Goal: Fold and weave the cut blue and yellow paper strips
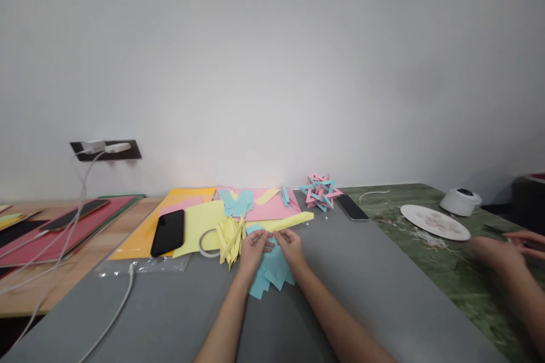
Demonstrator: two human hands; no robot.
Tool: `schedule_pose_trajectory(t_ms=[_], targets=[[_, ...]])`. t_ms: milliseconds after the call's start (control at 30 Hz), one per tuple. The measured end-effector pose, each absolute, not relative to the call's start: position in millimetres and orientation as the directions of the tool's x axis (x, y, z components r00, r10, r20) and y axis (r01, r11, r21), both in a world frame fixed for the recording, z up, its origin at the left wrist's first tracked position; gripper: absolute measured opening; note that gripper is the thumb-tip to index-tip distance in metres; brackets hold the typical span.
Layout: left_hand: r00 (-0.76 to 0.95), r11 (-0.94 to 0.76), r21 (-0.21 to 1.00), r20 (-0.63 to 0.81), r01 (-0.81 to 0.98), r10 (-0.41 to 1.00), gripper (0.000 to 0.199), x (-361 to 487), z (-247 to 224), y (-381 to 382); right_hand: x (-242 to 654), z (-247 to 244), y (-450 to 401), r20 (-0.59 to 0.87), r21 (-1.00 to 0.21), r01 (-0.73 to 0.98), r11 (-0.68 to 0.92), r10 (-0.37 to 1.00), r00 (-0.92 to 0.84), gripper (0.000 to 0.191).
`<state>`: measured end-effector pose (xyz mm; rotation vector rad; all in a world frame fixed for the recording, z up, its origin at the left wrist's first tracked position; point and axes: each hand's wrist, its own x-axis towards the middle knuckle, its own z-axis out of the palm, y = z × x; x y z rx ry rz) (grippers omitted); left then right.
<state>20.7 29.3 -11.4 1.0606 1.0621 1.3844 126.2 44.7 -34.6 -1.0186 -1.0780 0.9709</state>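
My left hand (254, 248) and my right hand (290, 245) meet over the middle of the grey table, fingertips pinched close together. They appear to hold a small piece of blue paper, largely hidden by the fingers. Directly beneath lie several cut pieces of blue paper (275, 269). Beside my left hand is a heap of folded yellow paper strips (230, 238), with a roll of tape (208, 243) partly behind it. A long folded yellow paper strip (293, 220) stretches out beyond my right hand. Farther back stands a pink-and-blue folded paper star model (321, 191).
A black phone (168, 232) rests on yellow and orange sheets at left; another phone (351, 207) lies near the model. White cables (113, 317) cross the left side. At right, a co-worker's blurred hands (506, 249) are near a white plate (435, 222) on a green table.
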Motion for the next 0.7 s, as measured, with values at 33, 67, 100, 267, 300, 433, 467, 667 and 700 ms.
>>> schedule_pose_trajectory(t_ms=[33, 67, 100, 267, 300, 433, 467, 667, 700], targets=[[-0.064, -0.061, 0.976, 0.049, -0.208, 0.997, 0.03, 20.5, -10.4, 29.1, 126.3, -34.5, 44.5, 0.205, -0.966, -0.118, 0.23, 0.96, 0.193, 0.026], [-0.065, -0.063, 0.977, 0.051, -0.205, 0.997, 0.03, 20.5, -9.3, 28.8, 126.5, -34.3, 44.2, 0.197, -0.968, -0.119, 0.222, 0.962, 0.188, 0.026], [-0.065, -0.066, 0.977, 0.054, -0.201, 0.996, 0.029, 20.7, -8.4, 28.4, 126.6, -34.1, 43.8, 0.196, -0.969, -0.117, 0.219, 0.964, 0.182, 0.027], [-0.076, -0.086, 0.979, 0.073, -0.185, 0.994, 0.029, 24.4, -7.5, 26.0, 126.4, -32.0, 41.1, 0.202, -0.968, -0.112, 0.225, 0.961, 0.188, 0.029], [-0.085, -0.101, 0.978, 0.086, -0.181, 0.993, 0.03, 25.0, -7.8, 25.7, 126.1, -31.2, 40.4, 0.207, -0.966, -0.117, 0.23, 0.961, 0.183, 0.028], [-0.142, -0.147, 0.975, 0.123, -0.168, 0.982, 0.029, 22.8, -8.6, 26.4, 125.9, -24.5, 36.0, 0.245, -0.953, -0.146, 0.265, 0.959, 0.142, 0.027], [-0.154, -0.144, 0.975, 0.118, -0.172, 0.981, 0.028, 21.0, -8.4, 27.3, 126.7, -22.3, 34.6, 0.244, -0.954, -0.143, 0.264, 0.959, 0.142, 0.026], [-0.163, -0.079, 0.97, 0.041, -0.232, 0.986, 0.028, 13.5, -7.9, 31.5, 134.2, -12.8, 27.5, 0.198, -0.979, 0.013, 0.201, 0.943, 0.266, 0.031], [-0.159, -0.068, 0.964, 0.027, -0.256, 0.987, 0.028, 13.8, -8.5, 31.4, 134.4, -12.5, 27.3, 0.209, -0.978, 0.035, 0.207, 0.941, 0.266, 0.033]])
